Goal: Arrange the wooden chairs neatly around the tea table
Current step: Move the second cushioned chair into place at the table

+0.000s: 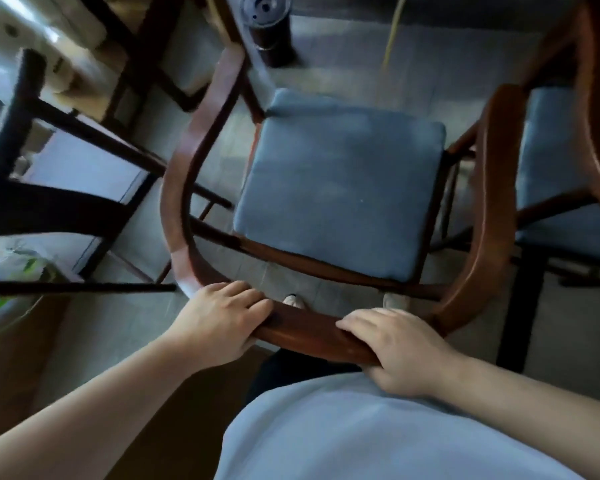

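Observation:
Directly below me stands a wooden chair [187, 168] with a curved reddish-brown back rail and a blue seat cushion [340, 188]. My left hand [219, 317] grips the left part of the near back rail, fingers curled over it. My right hand [399, 348] grips the same rail further right. A second wooden chair [492, 188] with a blue cushion stands right beside it on the right, the two armrests close together. The dark-framed tea table [49, 209] is at the left, blurred.
A dark cylindrical container [269, 29] stands on the grey tiled floor beyond the chair. A yellow cord [394, 32] hangs at the top. A dark post [520, 306] rises at the right. My shoes [293, 301] show under the rail.

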`<action>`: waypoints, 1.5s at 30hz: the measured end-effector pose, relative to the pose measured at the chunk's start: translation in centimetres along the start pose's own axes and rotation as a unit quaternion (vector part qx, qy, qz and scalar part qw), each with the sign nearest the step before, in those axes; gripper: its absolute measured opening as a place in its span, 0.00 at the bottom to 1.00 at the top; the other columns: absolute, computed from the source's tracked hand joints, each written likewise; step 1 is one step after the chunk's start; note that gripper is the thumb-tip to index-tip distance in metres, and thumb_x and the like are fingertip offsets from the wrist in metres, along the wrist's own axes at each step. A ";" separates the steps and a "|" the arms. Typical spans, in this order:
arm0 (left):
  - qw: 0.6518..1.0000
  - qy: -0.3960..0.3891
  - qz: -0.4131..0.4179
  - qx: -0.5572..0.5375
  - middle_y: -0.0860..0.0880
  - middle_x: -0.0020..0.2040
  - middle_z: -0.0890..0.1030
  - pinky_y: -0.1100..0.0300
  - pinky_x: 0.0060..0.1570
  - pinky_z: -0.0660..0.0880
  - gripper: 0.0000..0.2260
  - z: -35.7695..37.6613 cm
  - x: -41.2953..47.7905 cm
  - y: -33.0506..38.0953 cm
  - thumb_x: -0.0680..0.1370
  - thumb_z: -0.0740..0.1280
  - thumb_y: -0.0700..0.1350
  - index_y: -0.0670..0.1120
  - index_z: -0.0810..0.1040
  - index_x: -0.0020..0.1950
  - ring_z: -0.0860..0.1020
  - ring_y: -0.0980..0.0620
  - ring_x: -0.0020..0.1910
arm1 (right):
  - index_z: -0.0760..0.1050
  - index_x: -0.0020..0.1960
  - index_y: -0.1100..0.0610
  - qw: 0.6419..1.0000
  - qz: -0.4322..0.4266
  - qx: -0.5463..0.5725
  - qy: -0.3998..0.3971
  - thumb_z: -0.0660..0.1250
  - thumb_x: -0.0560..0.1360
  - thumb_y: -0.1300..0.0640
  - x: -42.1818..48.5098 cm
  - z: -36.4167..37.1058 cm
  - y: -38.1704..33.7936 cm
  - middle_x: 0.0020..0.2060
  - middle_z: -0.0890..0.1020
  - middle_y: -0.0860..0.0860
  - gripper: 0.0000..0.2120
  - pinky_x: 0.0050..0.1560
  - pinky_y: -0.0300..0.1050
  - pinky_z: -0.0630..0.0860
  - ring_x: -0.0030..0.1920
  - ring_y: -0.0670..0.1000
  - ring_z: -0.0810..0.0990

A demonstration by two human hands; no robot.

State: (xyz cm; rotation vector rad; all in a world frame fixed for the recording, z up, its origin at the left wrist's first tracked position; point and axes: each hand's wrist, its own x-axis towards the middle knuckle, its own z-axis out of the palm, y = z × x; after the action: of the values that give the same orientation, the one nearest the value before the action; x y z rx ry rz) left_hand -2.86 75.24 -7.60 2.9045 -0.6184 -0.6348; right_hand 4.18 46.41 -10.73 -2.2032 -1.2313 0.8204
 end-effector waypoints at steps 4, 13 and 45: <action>0.999 0.011 0.045 -0.012 0.50 0.44 0.83 0.51 0.39 0.79 0.12 0.8 0.2 -2.1 0.70 0.71 0.51 0.48 0.78 0.50 0.80 0.46 0.42 | 0.79 0.55 0.56 0.993 0.066 -0.027 0.094 0.72 0.59 0.54 -0.8 1.7 -1.1 0.49 0.84 0.50 0.24 0.46 0.51 0.80 0.48 0.55 0.82; 0.993 0.033 0.111 -0.021 0.51 0.35 0.80 0.53 0.30 0.78 0.10 0.7 0.8 -5.3 0.75 0.62 0.51 0.46 0.77 0.44 0.79 0.47 0.33 | 0.81 0.48 0.56 0.971 0.108 -0.057 0.204 0.70 0.56 0.58 0.7 3.4 -2.3 0.44 0.85 0.50 0.20 0.40 0.50 0.79 0.44 0.55 0.83; 0.987 0.140 0.071 -0.035 0.53 0.41 0.82 0.55 0.34 0.78 0.14 -2.3 8.1 -7.6 0.70 0.65 0.57 0.48 0.80 0.46 0.80 0.48 0.39 | 0.82 0.49 0.56 0.960 0.123 -0.092 0.233 0.66 0.63 0.47 2.3 -4.0 4.4 0.43 0.85 0.49 0.19 0.43 0.53 0.80 0.43 0.55 0.84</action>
State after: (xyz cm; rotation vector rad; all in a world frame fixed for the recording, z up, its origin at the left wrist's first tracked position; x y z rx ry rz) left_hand 7.60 78.94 -9.96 2.7790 -0.7384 -0.2214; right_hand 10.49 45.88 -11.44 -2.5405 -0.8412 0.2448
